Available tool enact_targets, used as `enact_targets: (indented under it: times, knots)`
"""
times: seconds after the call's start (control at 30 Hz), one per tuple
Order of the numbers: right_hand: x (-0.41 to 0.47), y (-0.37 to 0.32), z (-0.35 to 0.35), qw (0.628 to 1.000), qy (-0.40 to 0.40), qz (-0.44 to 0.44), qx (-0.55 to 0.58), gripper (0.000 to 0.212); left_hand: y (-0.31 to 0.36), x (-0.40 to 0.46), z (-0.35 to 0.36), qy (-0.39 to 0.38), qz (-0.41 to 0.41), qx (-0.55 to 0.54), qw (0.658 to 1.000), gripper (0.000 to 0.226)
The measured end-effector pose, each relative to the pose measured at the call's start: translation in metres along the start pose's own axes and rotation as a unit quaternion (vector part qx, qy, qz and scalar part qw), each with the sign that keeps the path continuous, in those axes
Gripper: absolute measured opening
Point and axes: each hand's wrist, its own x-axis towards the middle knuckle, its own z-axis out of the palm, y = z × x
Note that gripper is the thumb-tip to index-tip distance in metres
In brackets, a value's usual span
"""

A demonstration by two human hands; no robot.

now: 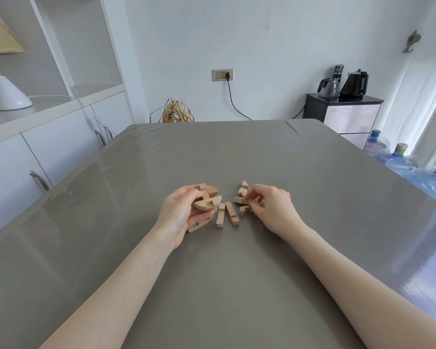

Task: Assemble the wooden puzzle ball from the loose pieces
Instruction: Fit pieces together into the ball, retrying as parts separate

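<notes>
My left hand (180,212) grips a partly joined cluster of rounded wooden puzzle pieces (207,200) just above the grey table (212,273). A flat notched piece (199,224) lies under that hand's fingers. Two straight notched bars (221,215) (232,213) lie side by side between my hands. My right hand (272,206) pinches a small light wooden piece (241,199) from a little pile; a rounded piece (243,187) stands just behind it and another small notched piece (244,210) lies beside the fingers.
White cabinets and a lamp (5,89) line the left wall. A straw bundle (176,112) sits beyond the table's far edge. Kettles stand on a black cabinet (342,107) at the right, with water bottles (398,159) on the floor below.
</notes>
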Motion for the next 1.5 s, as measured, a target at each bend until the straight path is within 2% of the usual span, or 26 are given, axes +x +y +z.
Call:
enact_targets:
  times: [0.1,0.3,0.4,0.5,0.7,0.83,0.97,1.1,1.3,1.5]
  knots:
    - [0.0,-0.004,0.0,0.999,0.008,0.008,0.04,0.018,0.0,-0.001,0.001,-0.002,0.0,0.0,1.0,0.018]
    - [0.0,-0.003,0.001,1.0,0.009,0.0,0.018,0.018,-0.001,-0.004,0.003,-0.008,-0.01,-0.002,1.0,0.017]
    - [-0.001,-0.007,-0.001,0.995,0.043,0.013,0.092,0.019,-0.001,-0.004,0.003,-0.013,-0.007,0.0,1.0,0.017]
    - [-0.003,-0.012,-0.007,0.969,0.039,0.06,0.237,0.021,-0.002,-0.005,0.004,-0.019,-0.007,0.002,1.0,0.018]
    - [-0.009,-0.018,-0.015,0.908,0.005,0.108,0.406,0.011,-0.005,-0.006,0.007,-0.026,-0.006,0.007,1.0,0.018]
    - [-0.011,-0.024,-0.016,0.886,-0.007,0.095,0.454,0.018,-0.005,-0.007,0.007,-0.04,-0.003,0.012,0.999,0.019]
    - [-0.012,-0.026,-0.014,0.879,-0.006,0.086,0.469,0.012,-0.004,-0.008,0.007,-0.046,0.0,0.003,0.999,0.018]
    - [-0.011,-0.026,-0.014,0.844,-0.011,0.076,0.532,0.007,-0.006,-0.008,0.008,-0.052,0.006,0.021,0.998,0.017]
    - [-0.012,-0.028,-0.013,0.872,-0.026,0.067,0.484,0.008,-0.008,-0.009,0.008,-0.054,0.008,0.056,0.997,0.018]
    - [-0.013,-0.03,-0.011,0.87,-0.046,0.044,0.488,0.013,-0.008,-0.011,0.01,-0.061,0.021,0.064,0.996,0.013]
